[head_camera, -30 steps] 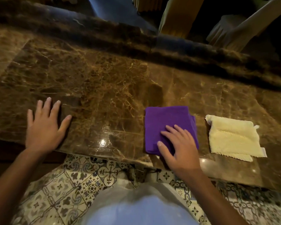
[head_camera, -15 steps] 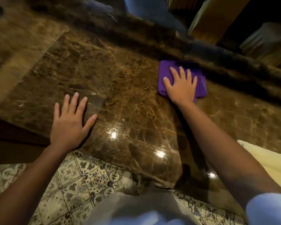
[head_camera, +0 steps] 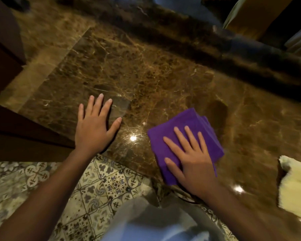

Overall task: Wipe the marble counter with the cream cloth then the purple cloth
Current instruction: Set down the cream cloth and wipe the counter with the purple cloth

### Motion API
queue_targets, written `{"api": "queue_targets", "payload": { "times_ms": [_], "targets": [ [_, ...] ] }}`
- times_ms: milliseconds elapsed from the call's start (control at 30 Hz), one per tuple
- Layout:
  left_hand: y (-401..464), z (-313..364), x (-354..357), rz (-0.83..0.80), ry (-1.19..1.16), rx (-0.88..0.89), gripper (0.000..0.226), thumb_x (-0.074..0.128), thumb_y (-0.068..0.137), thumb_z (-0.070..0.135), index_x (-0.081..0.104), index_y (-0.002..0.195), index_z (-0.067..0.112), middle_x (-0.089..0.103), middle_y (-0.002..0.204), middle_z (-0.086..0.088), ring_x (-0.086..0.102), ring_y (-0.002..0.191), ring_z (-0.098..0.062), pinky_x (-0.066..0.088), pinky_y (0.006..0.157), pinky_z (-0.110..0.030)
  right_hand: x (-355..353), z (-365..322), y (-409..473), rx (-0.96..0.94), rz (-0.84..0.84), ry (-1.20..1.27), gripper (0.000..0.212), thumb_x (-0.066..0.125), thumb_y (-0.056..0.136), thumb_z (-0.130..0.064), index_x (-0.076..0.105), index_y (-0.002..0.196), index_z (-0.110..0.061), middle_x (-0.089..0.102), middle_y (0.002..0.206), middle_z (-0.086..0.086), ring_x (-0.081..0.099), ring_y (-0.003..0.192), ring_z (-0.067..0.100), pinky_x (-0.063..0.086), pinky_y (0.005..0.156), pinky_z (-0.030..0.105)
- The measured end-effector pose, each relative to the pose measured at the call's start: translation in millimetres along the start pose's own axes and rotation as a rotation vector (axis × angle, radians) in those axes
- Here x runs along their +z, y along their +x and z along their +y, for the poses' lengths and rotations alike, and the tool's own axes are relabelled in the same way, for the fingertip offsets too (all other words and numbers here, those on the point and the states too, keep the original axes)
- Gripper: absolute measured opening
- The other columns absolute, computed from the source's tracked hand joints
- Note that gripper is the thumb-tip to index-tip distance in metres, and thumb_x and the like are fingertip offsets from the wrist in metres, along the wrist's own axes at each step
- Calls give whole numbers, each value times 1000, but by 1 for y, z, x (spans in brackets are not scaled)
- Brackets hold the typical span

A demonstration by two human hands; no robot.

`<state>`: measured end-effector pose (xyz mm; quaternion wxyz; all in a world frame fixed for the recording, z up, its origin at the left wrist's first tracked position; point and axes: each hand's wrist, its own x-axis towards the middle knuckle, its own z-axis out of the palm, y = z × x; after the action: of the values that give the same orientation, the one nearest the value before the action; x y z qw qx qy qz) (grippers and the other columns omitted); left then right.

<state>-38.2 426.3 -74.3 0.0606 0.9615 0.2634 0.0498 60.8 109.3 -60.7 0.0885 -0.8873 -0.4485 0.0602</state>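
- Seen from above, looking down over a glossy dark brown marble counter with pale gold veins (head_camera: 146,70), patterned floor tiles (head_camera: 63,188) below its near edge.
- At left: left hand (head_camera: 94,127) flat on the bare stone, fingers straight and spread, holding nothing.
- Just right of centre: folded square purple terry cloth (head_camera: 182,134) lying flat on the counter near its front edge, layers showing at the right corner.
- On top of it: right hand (head_camera: 189,162), fingers straight and fanned, pressing the cloth down rather than pinching it.
- At far right, apart from the purple one: folded fluffy cream cloth (head_camera: 295,185), resting untouched on the counter and partly cut off by the frame edge.
- Likely handling of the purple cloth: soft, light, limp; glides easily over polished stone under a flat palm; folded layers may slip apart or bunch unless pressure stays spread across the middle.
- Best hold, as a judgement: flat palm on the centre for wiping; pinch at a folded corner for lifting.
- Count: two hands, two cloths (one purple, one cream), one counter.
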Motion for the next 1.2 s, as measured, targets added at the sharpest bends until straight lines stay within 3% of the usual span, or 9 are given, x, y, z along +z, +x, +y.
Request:
{"api": "queue_targets", "payload": {
  "times_ms": [133,300,400,467,633,800,967,1100,1200],
  "targets": [
    [0,-1,3,21,-17,-6,75,31,99,68,35,158,22,28,169,-8,17,158,-28,12,126,-54,-16,43,37,126,24,-23,63,44,95,-59,49,152,-34,42,164,5,31,154,33,18,124,60],
    [-2,0,3,63,-52,-11,72,36,98,66,40,155,23,34,167,-8,22,157,-29,15,125,-54,-33,88,152,450,74,-30,61,38,102,-57,37,158,-32,30,170,7,19,157,33,10,126,58],
    [-4,3,-1,78,-81,-18,69,40,98,61,46,153,21,36,166,-9,24,156,-29,16,126,-54,-32,63,206,575,54,13,64,32,103,-55,31,162,-28,22,172,11,13,158,37,5,126,62],
    [-5,4,-3,82,-96,-12,67,41,97,59,48,152,20,36,166,-10,24,156,-31,15,126,-54,-25,26,214,512,31,15,65,32,103,-54,31,162,-27,22,172,13,12,158,39,4,125,63],
    [-1,3,-4,30,-77,-169,70,33,95,62,40,155,28,18,172,-12,9,159,-34,7,125,-56,-2,-46,134,214,16,-8,62,41,101,-55,40,158,-33,32,168,10,18,157,37,7,126,60],
    [-2,3,-4,-4,-62,-148,68,31,99,62,35,158,29,22,171,-11,10,159,-32,7,124,-59,2,-34,10,47,-18,-4,59,37,100,-62,44,153,-39,38,166,4,23,157,33,13,123,64],
    [-3,3,-6,-21,-56,-131,65,35,101,59,37,158,26,25,170,-12,13,158,-35,9,123,-60,-19,60,-23,296,22,-44,62,38,96,-62,48,152,-36,42,164,5,31,154,34,20,121,65],
    [-3,6,-12,-37,-52,-140,63,37,104,57,35,159,25,23,170,-12,12,158,-34,7,124,-59,-33,129,-19,630,97,-12,59,39,102,-60,40,156,-36,33,169,5,19,157,36,13,122,69],
    [-5,10,-15,-54,-49,-136,63,36,105,55,32,160,24,21,171,-13,11,158,-35,6,124,-59,-32,134,-20,697,109,16,61,35,103,-60,36,158,-35,29,170,6,15,158,35,8,123,68]
  ]
}}
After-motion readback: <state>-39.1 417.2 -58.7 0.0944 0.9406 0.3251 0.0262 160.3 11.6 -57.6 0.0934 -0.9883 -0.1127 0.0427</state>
